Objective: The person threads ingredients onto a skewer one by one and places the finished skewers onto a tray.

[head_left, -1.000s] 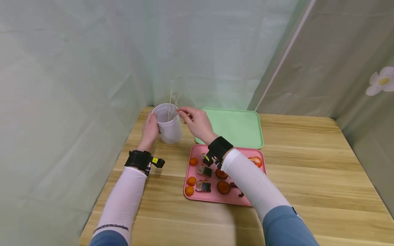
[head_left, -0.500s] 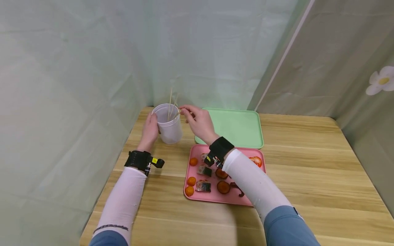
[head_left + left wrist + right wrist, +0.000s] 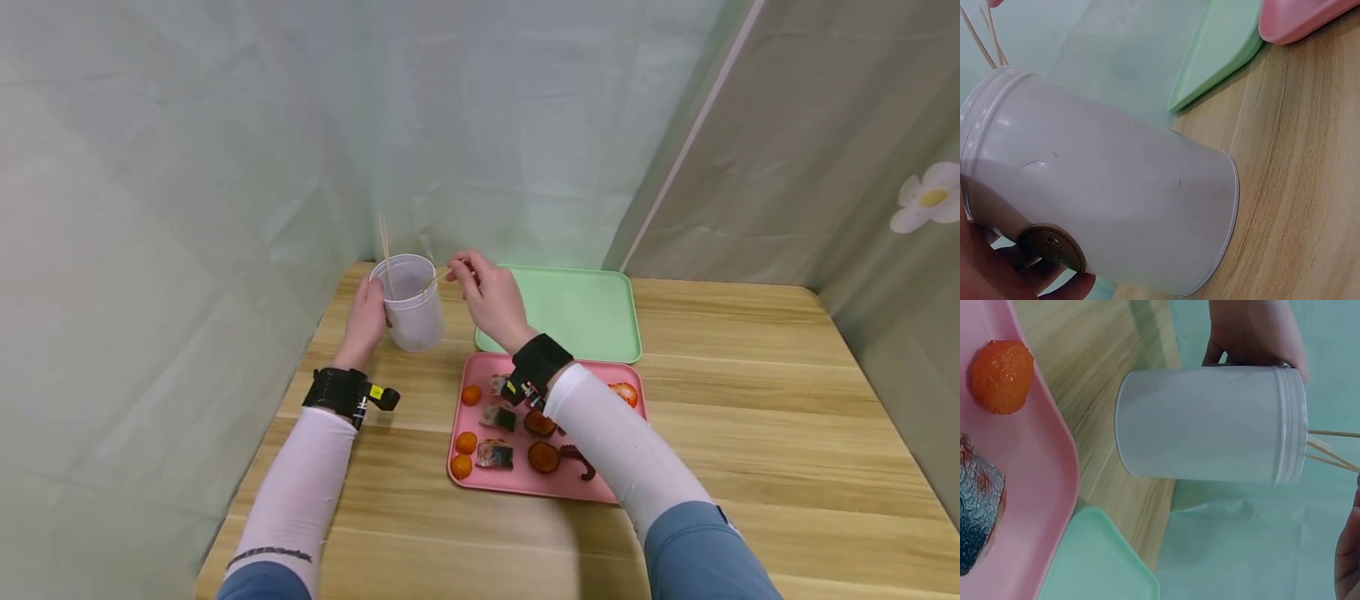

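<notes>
My left hand (image 3: 365,321) grips the left side of a whitish round bucket (image 3: 418,325) standing on the table; a dark round badge (image 3: 1052,248) shows beside its fingers in the left wrist view. Thin wooden skewers (image 3: 386,242) lean on the bucket's left rim. Over the right rim, my right hand (image 3: 491,300) pinches the upper end of a skewer (image 3: 435,279) whose lower end is inside the bucket. In the right wrist view, two skewers (image 3: 1335,456) run close together toward those fingertips, so I cannot tell whether one or both are pinched.
A green tray (image 3: 577,308) lies behind a pink tray (image 3: 525,482). The pink tray bears orange balls (image 3: 467,442), fish pieces (image 3: 495,455), round brown slices (image 3: 543,457), a dark tentacle (image 3: 581,462) and a shrimp (image 3: 624,393), partly under my right forearm. Curtains hang behind the table.
My right hand has moved slightly right and up, drawing the skewer along. The standing skewers have tipped from the bucket's middle to its left rim. My left hand stays put.
</notes>
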The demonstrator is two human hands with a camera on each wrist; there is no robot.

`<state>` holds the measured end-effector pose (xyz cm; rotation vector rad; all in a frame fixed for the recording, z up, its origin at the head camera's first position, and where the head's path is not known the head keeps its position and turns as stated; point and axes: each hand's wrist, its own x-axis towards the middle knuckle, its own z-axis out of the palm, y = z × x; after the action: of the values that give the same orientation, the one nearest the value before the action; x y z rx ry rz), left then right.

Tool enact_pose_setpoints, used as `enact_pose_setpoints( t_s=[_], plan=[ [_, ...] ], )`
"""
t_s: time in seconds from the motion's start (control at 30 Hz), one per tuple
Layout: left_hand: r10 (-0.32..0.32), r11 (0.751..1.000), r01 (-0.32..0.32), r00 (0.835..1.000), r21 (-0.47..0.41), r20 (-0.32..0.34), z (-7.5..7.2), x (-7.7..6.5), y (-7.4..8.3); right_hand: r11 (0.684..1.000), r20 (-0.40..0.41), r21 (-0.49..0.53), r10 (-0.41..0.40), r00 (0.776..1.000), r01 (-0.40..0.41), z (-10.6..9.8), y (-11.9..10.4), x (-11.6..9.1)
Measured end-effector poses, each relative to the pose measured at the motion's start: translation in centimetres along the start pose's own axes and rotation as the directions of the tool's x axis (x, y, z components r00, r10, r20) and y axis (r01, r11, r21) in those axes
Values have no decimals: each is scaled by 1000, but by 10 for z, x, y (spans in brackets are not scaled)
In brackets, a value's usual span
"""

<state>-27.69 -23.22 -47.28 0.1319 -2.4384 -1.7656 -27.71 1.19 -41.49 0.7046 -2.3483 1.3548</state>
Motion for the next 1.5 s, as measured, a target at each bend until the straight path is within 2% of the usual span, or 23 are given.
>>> enact_pose_setpoints(
  t_s=[0.2,0.47,0.77,1.13,1.27,1.37,1.5],
  plan=[
    [2,1000,-2,1000,21,-2,-1,2,0,1000,-34,-5,-23,999,22,-3,3,-1],
    [-12,1000,11,1000,26,17,-4,1,-1,997,-104,63,-48,993,55,-13,5,-6],
    [-11,999,10,999,34,32,-12,5,1,978,-261,125,-127,957,164,-37,14,-15],
    [-20,999,18,998,40,53,-20,5,2,953,-339,252,-74,938,166,-60,23,-33],
    [3,1000,-4,999,17,51,-21,5,1,947,-355,293,-19,935,130,-69,24,-42],
    [35,999,-35,999,-8,18,-22,2,3,942,-368,323,40,929,87,-79,26,-52],
    [80,996,-84,991,-37,-110,-24,-10,10,924,-370,380,118,922,34,-94,31,-67]
  ],
)
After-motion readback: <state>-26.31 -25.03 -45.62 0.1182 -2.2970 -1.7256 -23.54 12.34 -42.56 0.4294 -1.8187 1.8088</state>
